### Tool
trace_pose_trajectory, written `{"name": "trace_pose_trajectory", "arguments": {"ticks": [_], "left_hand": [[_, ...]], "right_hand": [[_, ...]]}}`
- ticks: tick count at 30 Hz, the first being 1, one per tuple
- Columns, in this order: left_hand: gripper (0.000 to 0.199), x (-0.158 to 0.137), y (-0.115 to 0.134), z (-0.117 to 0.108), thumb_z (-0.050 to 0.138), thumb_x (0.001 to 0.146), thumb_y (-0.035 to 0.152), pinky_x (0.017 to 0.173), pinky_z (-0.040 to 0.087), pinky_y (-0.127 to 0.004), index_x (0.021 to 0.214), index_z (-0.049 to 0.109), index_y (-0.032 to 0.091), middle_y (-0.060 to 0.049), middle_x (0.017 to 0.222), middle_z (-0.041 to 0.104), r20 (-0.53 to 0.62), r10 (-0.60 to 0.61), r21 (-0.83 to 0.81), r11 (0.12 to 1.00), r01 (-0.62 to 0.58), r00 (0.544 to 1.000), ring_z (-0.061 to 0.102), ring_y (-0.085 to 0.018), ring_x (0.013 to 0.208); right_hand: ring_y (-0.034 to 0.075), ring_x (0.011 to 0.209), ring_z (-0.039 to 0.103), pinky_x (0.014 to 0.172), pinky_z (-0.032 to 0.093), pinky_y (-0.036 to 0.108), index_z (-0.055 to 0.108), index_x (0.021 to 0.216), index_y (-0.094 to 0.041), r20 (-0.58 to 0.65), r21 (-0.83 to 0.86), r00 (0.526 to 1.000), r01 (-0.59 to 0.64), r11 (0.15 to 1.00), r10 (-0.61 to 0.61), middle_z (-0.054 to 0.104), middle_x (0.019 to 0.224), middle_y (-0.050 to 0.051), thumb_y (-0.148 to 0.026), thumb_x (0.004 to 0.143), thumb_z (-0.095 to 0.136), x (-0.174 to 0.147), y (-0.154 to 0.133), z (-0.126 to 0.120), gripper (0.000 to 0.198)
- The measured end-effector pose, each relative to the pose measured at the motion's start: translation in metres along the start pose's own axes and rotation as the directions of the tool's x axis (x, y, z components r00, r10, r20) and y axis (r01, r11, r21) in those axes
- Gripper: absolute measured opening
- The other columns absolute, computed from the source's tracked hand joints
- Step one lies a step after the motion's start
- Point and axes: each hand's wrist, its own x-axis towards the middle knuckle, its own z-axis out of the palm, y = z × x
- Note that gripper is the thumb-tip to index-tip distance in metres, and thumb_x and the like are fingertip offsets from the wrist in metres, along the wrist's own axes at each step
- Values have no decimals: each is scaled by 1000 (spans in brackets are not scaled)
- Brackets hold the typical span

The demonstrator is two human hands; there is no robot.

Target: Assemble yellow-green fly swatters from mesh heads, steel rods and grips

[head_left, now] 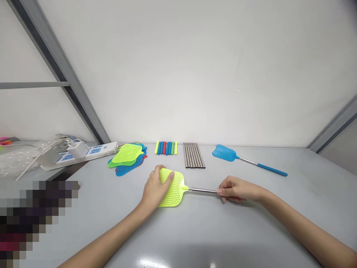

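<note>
A yellow fly swatter head (174, 191) joined to a metal rod (202, 190) is held low over the grey table. My left hand (156, 186) grips the head's left side, thumb on top and fingers behind. At the rod's right end, my right hand (235, 189) pinches the metal between thumb and fingers; that end is partly covered by the fingers. No coloured handle shows on this rod. Beyond my right hand lies a blue fly swatter (224, 153) with a metal rod and a blue handle (272, 169).
Loose swatter heads (127, 153) in yellow, green, blue and red lie piled at the back left. Coloured handles (166, 148) and metal rods (193, 155) lie in rows along the wall. A power strip (103, 149) with cables and clear plastic wrap (19, 160) are at the left.
</note>
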Motion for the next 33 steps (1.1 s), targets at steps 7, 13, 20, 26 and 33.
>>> {"name": "trace_pose_trajectory", "arguments": {"ticks": [7,13,20,26,33], "left_hand": [[54,-8,4,5,46,66,63,69,40,-33,106,40,27,-4,98,52,-62,-12,8,1000,12,998,52,-24,90],[49,-12,4,7,45,68,61,68,40,-33,103,43,27,-3,94,51,-81,11,12,1000,-10,997,54,-23,85],[49,-13,4,8,45,68,61,66,41,-32,103,43,26,-4,92,51,-89,9,22,1000,-8,996,54,-23,83],[47,-14,6,8,45,69,59,64,40,-32,102,44,26,-3,90,51,-115,14,26,1000,-11,993,54,-22,81],[45,-18,12,4,47,69,58,66,40,-31,101,43,27,-1,92,49,-178,47,4,999,-47,983,53,-20,82]], "right_hand": [[3,34,24,34,15,19,58,63,-11,58,128,998,-41,991,34,33,38,-7,-42,76,50,1,-2,-1,34],[3,35,22,34,12,19,58,64,-10,91,207,994,-86,975,69,32,41,-7,-41,76,52,0,-1,-1,33],[2,34,20,33,10,19,58,66,-9,136,268,988,-105,958,70,30,40,-8,-41,75,53,1,4,-2,33],[2,33,20,32,10,18,58,66,-10,169,317,982,-135,939,84,29,41,-8,-40,74,54,2,4,-1,32],[2,32,21,30,11,17,57,64,-10,233,343,964,-205,917,128,30,39,-8,-40,75,54,3,4,-4,32]]}}
